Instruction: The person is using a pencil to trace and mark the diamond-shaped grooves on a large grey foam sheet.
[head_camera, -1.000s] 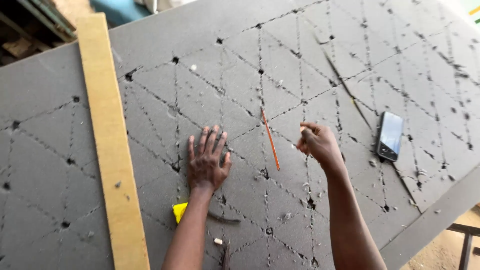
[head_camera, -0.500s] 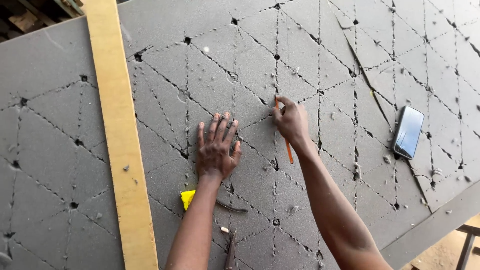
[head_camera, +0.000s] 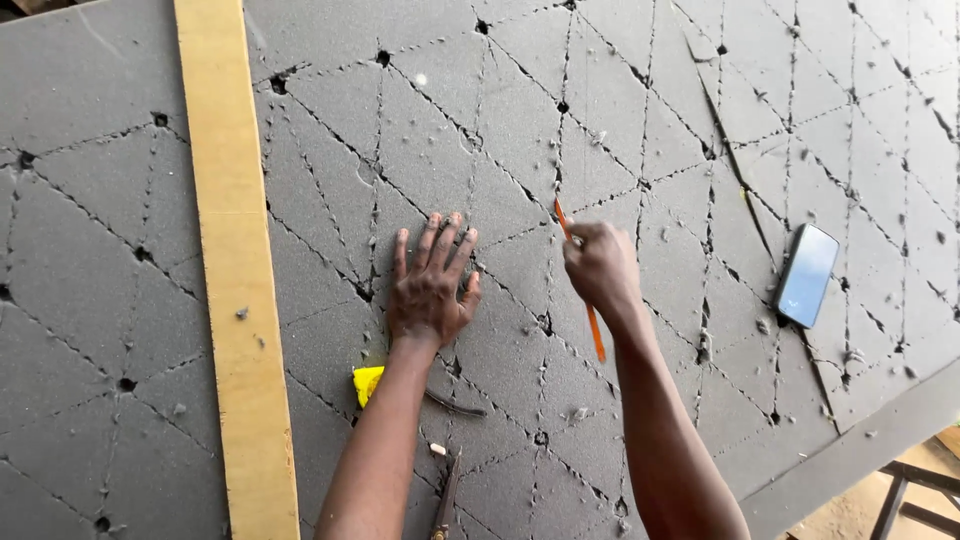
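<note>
A big grey foam sheet (head_camera: 520, 120) fills the view, scored with dashed lines in a diamond pattern and dotted with small holes. My left hand (head_camera: 430, 285) lies flat on it, fingers spread. My right hand (head_camera: 600, 265) is closed around a thin orange stick (head_camera: 593, 330), perhaps a pencil, whose upper tip touches the foam just right of my left fingertips. A small yellow object (head_camera: 367, 382) lies under my left forearm, with a dark curved tool (head_camera: 455, 405) beside it.
A long yellowish wooden strip (head_camera: 235, 270) lies along the sheet at the left. A phone (head_camera: 806, 275) rests face up at the right. A dark pointed tool (head_camera: 445, 495) lies near the bottom edge. The sheet's lower right edge overhangs a metal frame (head_camera: 915, 485).
My right hand has moved left across the foam, picked up the orange stick and brought it close to my left hand. My left hand stays flat on the sheet.
</note>
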